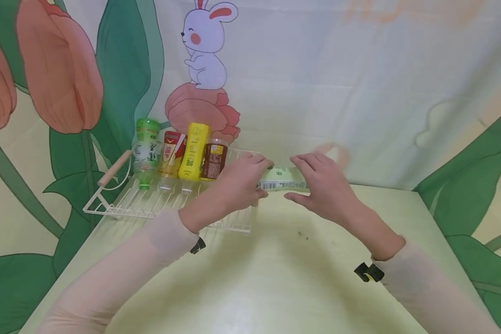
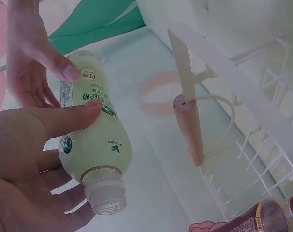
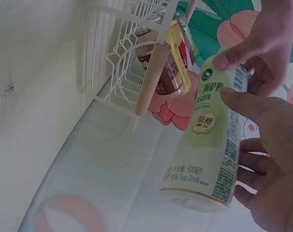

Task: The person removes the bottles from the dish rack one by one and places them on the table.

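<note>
Both hands hold a pale green milk tea bottle (image 1: 281, 178) sideways above the table, beside the right end of a white wire rack (image 1: 229, 227). My left hand (image 1: 242, 178) holds it near the neck. In the left wrist view, the left thumb lies across the label and the fingers pass behind; the bottle's clear ridged neck (image 2: 107, 193) points toward the camera. Round the base end curves my right hand (image 1: 327, 188). Its thumb overlaps the label in the right wrist view, while the fingertips are partly hidden at the bottle's far edge.
On the rack, caps down, lean a green-capped bottle (image 1: 147, 153), a red-and-yellow bottle (image 1: 172, 155), a yellow bottle (image 1: 195, 150) and a brown bottle (image 1: 214, 160). A wooden handle (image 1: 114, 168) tops the rack's left end. A printed curtain (image 1: 317, 83) hangs behind the table (image 1: 284, 278).
</note>
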Demonstrator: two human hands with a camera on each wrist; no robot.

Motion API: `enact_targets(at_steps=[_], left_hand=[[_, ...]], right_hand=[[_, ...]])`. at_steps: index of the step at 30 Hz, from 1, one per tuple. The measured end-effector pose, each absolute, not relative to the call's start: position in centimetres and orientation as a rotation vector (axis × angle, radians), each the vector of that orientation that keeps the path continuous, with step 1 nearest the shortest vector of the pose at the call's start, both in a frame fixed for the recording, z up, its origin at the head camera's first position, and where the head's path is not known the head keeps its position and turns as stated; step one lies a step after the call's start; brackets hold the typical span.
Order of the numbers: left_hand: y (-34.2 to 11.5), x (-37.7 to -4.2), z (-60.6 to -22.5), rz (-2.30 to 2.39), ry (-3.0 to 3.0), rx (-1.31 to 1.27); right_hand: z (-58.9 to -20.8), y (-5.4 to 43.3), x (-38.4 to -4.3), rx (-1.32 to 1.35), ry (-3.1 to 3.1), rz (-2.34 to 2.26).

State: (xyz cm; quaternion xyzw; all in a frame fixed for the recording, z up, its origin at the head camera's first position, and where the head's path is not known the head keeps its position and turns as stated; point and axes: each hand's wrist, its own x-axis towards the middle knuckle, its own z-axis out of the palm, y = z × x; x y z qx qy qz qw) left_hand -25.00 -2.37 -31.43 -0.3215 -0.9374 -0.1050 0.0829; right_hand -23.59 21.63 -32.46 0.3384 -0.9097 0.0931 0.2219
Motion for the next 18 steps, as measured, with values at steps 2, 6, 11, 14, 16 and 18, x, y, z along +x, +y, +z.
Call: enact_targets(at_steps=[2,6,11,14,16,18], left_hand=[[-2.2,-24.8,-31.5,-0.309,-2.781,-0.976],[-2.0,-24.6,-31.5,-0.327,-2.772,-0.997],[-1.6,-24.5,-31.6,-0.339,-2.775,-1.022],[-1.4,-24.6,-31.7,-0.319,-2.778,-1.032],[-1.2,-24.7,-31.7,-0.308,-2.783,-1.034],[-1.1,-24.8,-31.8,-0.303,-2.788,-1.036]], right_hand=[[-32.6,21.4,-23.6,0.938,-2.546,0.259],[-32.9,21.3,-23.7,0.974,-2.573,0.26],[-33.1,21.3,-23.8,1.015,-2.563,0.226],[-33.2,21.4,-23.8,1.024,-2.553,0.188],[-33.2,21.5,-23.8,1.033,-2.541,0.162],[-33.2,21.6,-23.8,1.042,-2.531,0.139]])
